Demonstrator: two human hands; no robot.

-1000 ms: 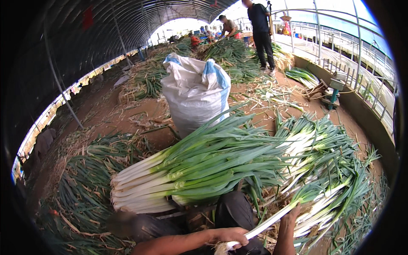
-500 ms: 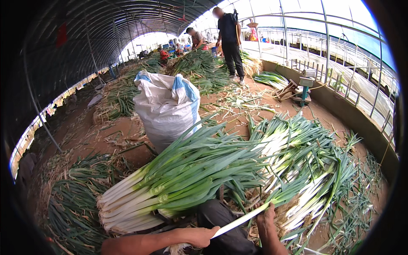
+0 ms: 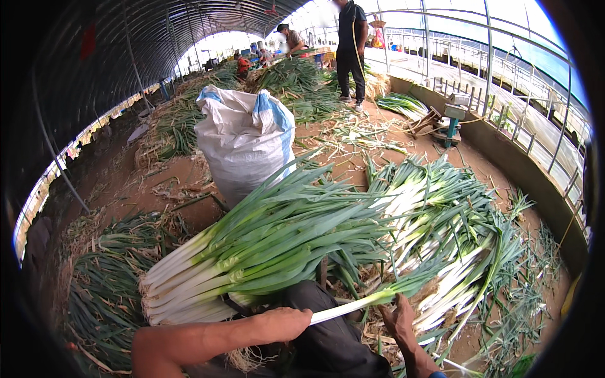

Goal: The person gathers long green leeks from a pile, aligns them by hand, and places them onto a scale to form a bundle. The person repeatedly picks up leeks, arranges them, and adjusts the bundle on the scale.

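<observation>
Within left hand [image 3: 283, 323], smooth slender leek [image 3: 345, 308]

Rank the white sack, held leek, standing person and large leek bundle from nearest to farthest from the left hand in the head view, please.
1. Held leek: in the left hand.
2. Large leek bundle: just ahead.
3. White sack: beyond the bundle.
4. Standing person: farther back, rightward.

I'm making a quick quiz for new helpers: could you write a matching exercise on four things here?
1. Left hand
2. Woven sack
3. Weighing scale
4. Big green onion bundle

A. Partly teal, toward the right
B. White with blue stripes
C. Closed around one green onion
D. White ends toward the left

Pairs: 1-C, 2-B, 3-A, 4-D
</observation>
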